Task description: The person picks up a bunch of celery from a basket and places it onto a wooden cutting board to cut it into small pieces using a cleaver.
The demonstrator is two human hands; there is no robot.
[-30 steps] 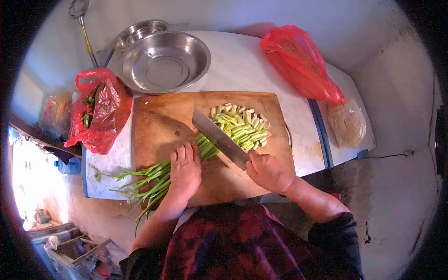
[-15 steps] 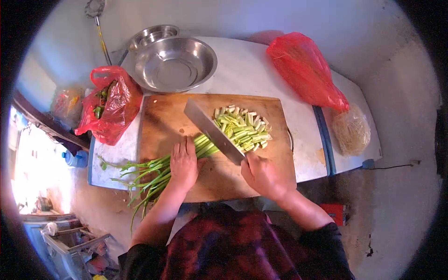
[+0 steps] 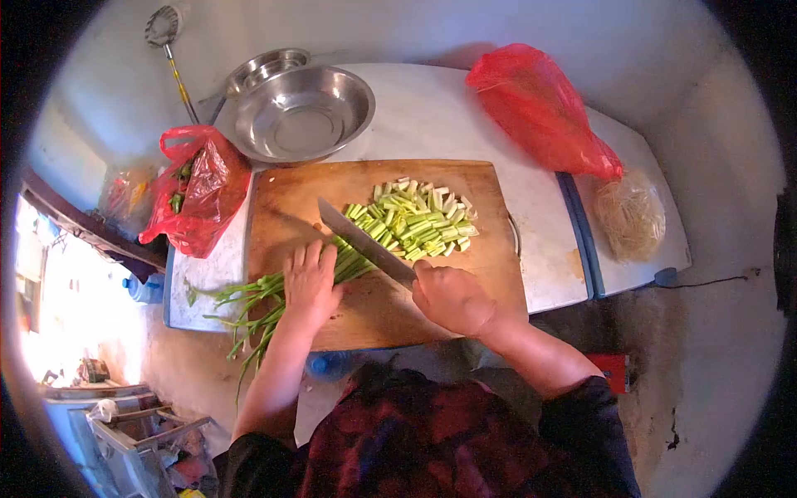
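Green stalks (image 3: 256,290): a slim, loose bundle, deep green, its thin ends fanning past the left edge of the wooden board (image 3: 390,317); squaring the bundle up would help the cuts come out even.
Left hand (image 3: 308,284): laid over the stalks, fingers long and nearly together, thumb out towards the knife; curled fingertips, knuckles facing the blade, would be safer.
Knife (image 3: 364,242): broad, slanting across the stalks' right end; short, level strokes and even steps between cuts should suit it.
Cut pieces (image 3: 425,229): heaped on the board right of the blade, short, pale green to white, moist-looking.
Right hand (image 3: 452,300): fingers wrapped around the knife's handle; exact thumb placement I cannot tell. A firm, relaxed wrist should steady it.
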